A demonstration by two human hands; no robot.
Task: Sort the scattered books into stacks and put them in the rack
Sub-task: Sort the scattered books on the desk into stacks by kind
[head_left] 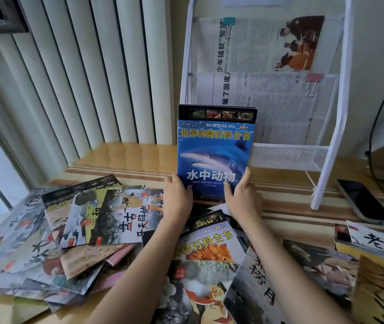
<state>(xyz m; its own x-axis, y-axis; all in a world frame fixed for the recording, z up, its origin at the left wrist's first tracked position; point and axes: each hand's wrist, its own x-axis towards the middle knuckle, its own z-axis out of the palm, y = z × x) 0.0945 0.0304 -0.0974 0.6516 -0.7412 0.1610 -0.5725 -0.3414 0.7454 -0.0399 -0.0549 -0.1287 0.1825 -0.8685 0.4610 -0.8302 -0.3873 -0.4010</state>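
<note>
Hands hold a blue glossy book with a shark on its cover [215,153] upright above the wooden table [125,157], its cover facing the camera. The left hand [177,195] grips the book's lower left edge, thumb on the cover and fingers behind; the right hand [241,197] grips the lower right edge the same way. The book stands in front of the lower left part of the white metal mesh rack [303,157], which rises at the back of the table and carries folded newspapers [263,94], one with a teal binder clip [229,22] and one with a pink binder clip [313,78].

Scattered picture books [74,230] lie overlapped on the table to the left of the forearms, more books [205,253] lie between and under the arms, and others [373,265] lie at the right edge. A dark smartphone [364,202] lies flat on the table just right of the rack's foot, with a black cable [373,136] hanging near it. White vertical blinds [81,78] cover the window at left.
</note>
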